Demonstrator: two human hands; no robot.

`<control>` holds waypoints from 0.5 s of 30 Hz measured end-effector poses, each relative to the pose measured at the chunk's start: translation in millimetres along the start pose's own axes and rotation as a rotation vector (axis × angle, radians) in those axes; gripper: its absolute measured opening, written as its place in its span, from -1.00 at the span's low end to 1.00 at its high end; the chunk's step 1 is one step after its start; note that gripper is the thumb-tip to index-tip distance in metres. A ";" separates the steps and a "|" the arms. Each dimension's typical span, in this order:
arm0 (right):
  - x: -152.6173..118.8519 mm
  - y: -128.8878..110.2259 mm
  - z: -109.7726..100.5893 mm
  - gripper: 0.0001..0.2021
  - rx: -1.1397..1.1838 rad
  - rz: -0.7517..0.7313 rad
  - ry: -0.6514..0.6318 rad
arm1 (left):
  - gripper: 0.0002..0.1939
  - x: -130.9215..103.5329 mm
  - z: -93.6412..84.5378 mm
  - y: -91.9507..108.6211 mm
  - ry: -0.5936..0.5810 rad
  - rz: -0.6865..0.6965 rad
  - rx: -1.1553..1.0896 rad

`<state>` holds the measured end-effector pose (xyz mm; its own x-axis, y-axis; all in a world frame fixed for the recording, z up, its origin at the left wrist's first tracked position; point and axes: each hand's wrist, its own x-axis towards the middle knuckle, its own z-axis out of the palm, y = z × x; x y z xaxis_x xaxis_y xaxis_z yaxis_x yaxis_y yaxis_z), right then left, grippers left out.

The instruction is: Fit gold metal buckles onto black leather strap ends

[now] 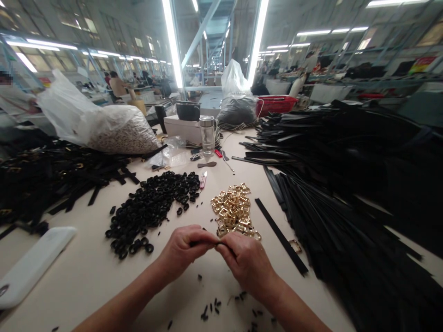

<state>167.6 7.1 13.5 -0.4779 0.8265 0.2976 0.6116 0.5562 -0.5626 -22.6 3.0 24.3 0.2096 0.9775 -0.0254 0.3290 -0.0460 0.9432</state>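
Note:
My left hand (187,244) and my right hand (247,260) meet above the near middle of the table, fingertips pinched together. Between them shows a bit of a small dark piece (218,244), mostly hidden by the fingers; its kind is unclear. Just beyond the hands lies a pile of gold buckles (231,207). To the left is a heap of small black loops (155,198). A single black strap (280,235) lies right of the buckles, with one loose gold buckle (296,246) beside its lower end.
Many black straps (311,221) cover the right side; black straps with buckles (69,170) lie left. Farther back stand a filled plastic bag (121,129), a glass bottle (207,138) and thread snips (203,180). A white phone-like object (38,263) lies near left. Black scraps (211,309) dot the near table.

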 end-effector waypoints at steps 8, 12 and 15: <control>-0.8 4.3 -12.2 -0.77 0.017 0.055 0.055 | -0.77 5.1 -20.8 -5.5 0.086 -0.145 -0.307; -1.8 2.7 -11.0 -0.75 -0.024 0.001 0.053 | -0.66 7.2 -20.4 -6.0 -0.018 -0.208 -0.341; -3.1 0.8 -8.0 -0.77 -0.061 -0.003 0.010 | -0.66 6.5 -14.1 -4.9 -0.111 -0.291 -0.371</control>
<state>174.6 5.7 18.3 -0.4737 0.8253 0.3072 0.6477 0.5629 -0.5135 -35.8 12.5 24.2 0.2616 0.9100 -0.3218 0.0418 0.3224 0.9457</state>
